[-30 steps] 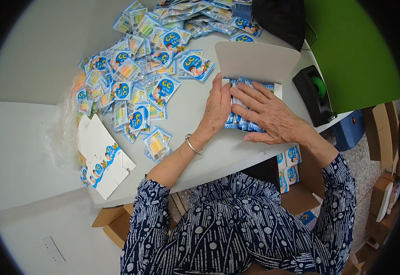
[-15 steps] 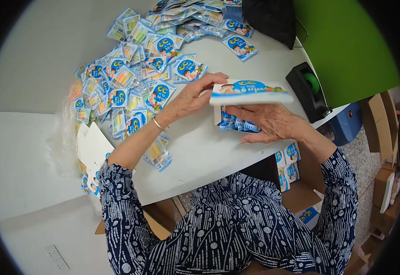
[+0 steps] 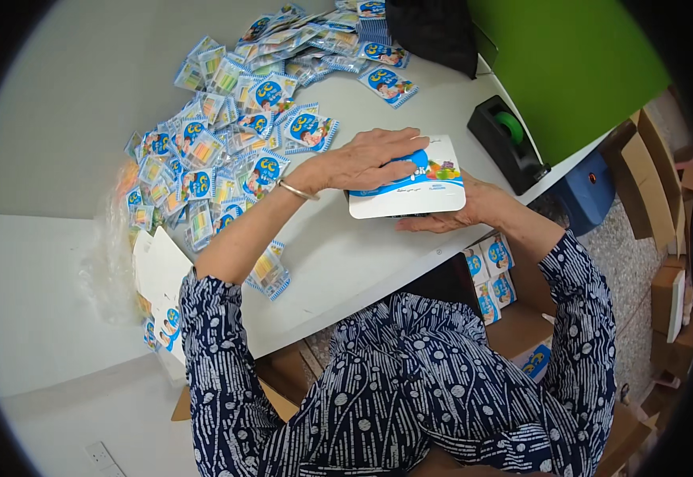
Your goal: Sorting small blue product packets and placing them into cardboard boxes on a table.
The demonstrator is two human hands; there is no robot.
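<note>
The left hand (image 3: 372, 159) lies flat, fingers extended, on the lid of the box (image 3: 430, 189). The right hand (image 3: 476, 204), partly hidden, touches the box's right side; its grip cannot be told. The box sits on the desk (image 3: 327, 274), right of the packets (image 3: 263, 167).

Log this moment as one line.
left hand: resting on lid; right hand: partly under lid; lid: folded over, print up; packets: heaped on table

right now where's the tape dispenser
In the head view, the tape dispenser sits on the table, right of the box, beside the green panel.
</note>
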